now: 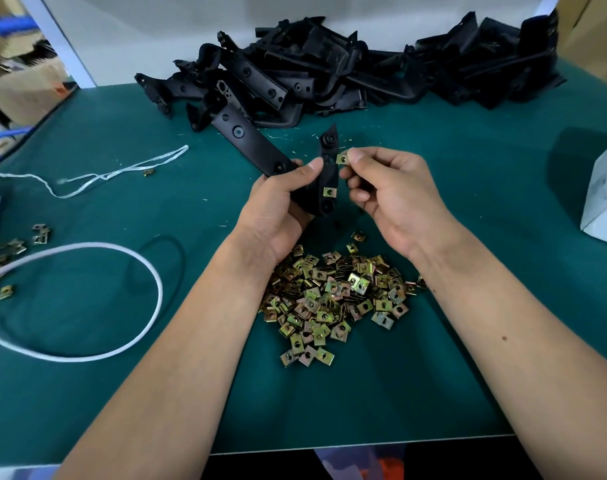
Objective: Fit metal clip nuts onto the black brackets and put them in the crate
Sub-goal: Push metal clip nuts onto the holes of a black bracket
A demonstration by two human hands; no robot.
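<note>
- The left hand (281,199) grips a black bracket (324,181) above the green surface (468,202); one clip nut (329,192) already sits on its lower edge.
- The right hand (388,195) pinches a second clip nut (343,159) at the bracket's upper edge, touching or just beside it.
- Step in hand: fitting the second nut. Next, it likely needs sliding squarely over the edge until its hole lines up.
- The loose nut pile (333,299) lies near; the bracket heap (347,74) lies far. No crate is in view.
</note>
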